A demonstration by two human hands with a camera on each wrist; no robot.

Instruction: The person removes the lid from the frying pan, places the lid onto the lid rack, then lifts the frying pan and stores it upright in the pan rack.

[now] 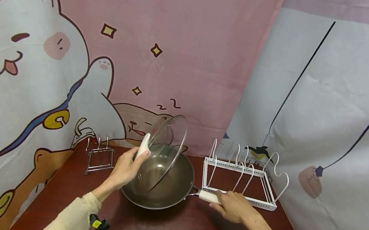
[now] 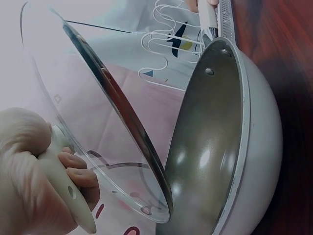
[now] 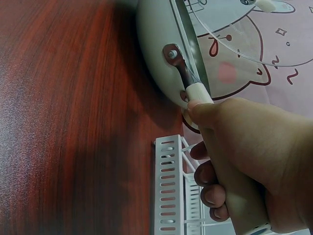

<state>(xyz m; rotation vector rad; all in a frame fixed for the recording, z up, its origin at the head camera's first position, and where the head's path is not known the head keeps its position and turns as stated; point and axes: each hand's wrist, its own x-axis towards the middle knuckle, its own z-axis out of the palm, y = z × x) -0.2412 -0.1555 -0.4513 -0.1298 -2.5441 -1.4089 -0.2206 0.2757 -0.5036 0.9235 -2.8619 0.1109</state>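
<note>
A dark-lined wok with a pale outer wall stands on the table, its handle pointing right. My right hand grips that handle, fingers wrapped around it in the right wrist view. Over the wok, a clear glass lid with a metal rim is tilted steeply on edge. My left hand holds the lid by its cream knob handle, thumb and fingers curled about it. In the head view the lid's lower edge overlaps the wok's interior.
To the right, just behind my right hand, stands a white wire rack with several upright loops. A small metal rack is at the left. The dark red wooden table ends at a cartoon-printed curtain at the back.
</note>
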